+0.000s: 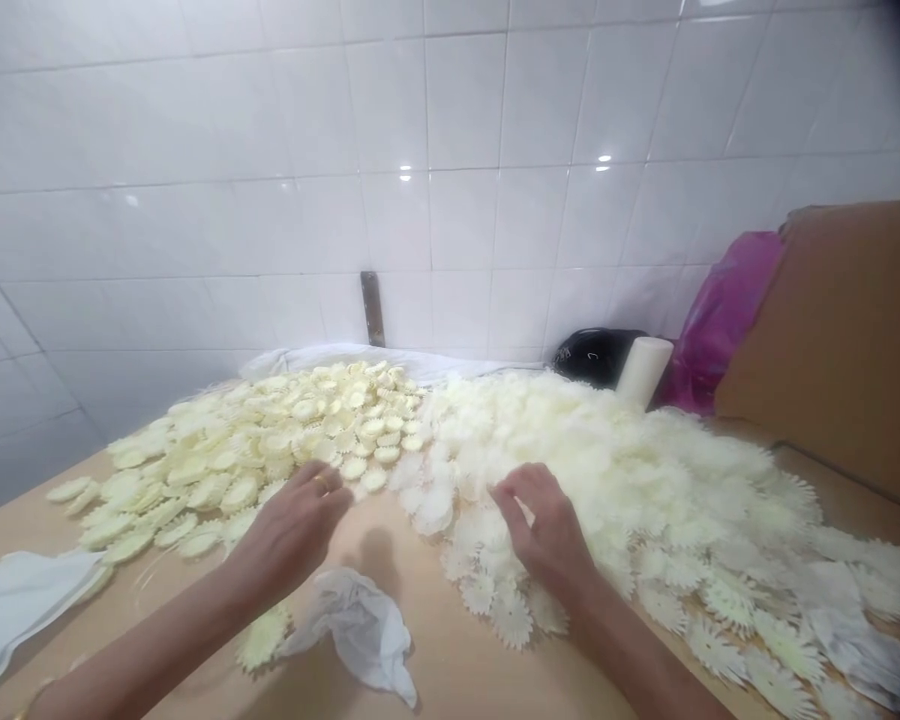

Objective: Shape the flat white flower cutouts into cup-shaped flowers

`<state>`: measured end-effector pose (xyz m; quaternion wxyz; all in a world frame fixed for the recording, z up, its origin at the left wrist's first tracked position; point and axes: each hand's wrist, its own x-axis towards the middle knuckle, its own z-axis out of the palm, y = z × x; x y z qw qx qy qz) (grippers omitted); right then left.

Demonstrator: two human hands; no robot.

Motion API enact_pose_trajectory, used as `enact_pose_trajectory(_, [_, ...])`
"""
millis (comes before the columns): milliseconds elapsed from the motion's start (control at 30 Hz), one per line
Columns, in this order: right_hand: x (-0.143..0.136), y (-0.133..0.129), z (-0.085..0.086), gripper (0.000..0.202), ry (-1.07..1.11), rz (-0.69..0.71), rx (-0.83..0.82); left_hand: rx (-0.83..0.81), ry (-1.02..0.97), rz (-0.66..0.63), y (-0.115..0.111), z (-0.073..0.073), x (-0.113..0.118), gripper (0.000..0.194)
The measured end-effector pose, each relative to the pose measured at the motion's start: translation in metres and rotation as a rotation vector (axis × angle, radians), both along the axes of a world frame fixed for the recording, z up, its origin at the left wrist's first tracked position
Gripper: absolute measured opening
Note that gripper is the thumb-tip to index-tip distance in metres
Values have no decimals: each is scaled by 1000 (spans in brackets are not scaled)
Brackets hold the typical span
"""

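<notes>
My left hand (296,525) is over the near edge of a heap of pale yellow, shallow cup-shaped pieces with toothed rims (270,430). Its fingers curl inward, and whatever they hold is hidden. Thumb and forefinger of my right hand (547,530) come together in a pinch at the edge of a broad pile of thin, whitish flower-shaped discs (630,470). Blur there keeps me from telling what is between the fingertips. Between my forearms a crumpled white cloth (367,630) lies on the table, with a pale yellow toothed disc (262,638) beside it.
A white cylinder (643,370) stands behind the disc pile, near a black bag (596,355). At right are a magenta plastic bag (727,315) and a large cardboard box (840,320). Folded white cloth (22,610) lies at left. Behind the table (450,680) rises a tiled wall (465,110).
</notes>
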<state>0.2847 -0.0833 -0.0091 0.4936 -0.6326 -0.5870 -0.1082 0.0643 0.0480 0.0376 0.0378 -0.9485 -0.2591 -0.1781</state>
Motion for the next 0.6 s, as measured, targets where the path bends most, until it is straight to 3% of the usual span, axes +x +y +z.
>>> enact_pose_trajectory(167, [4, -1, 7, 33, 397, 57, -47, 60, -329, -279, -35, 2, 65, 35])
enact_pose_trajectory(300, [13, 1, 6, 40, 859, 287, -111, 207, -458, -507, -54, -12, 109, 30])
enact_pose_trajectory(433, [17, 1, 9, 37, 1056, 421, -87, 217, -488, -544, -51, -27, 122, 31])
enact_pose_trajectory(600, [19, 3, 7, 30, 1015, 337, -110, 27, -541, -568, -43, -38, 121, 25])
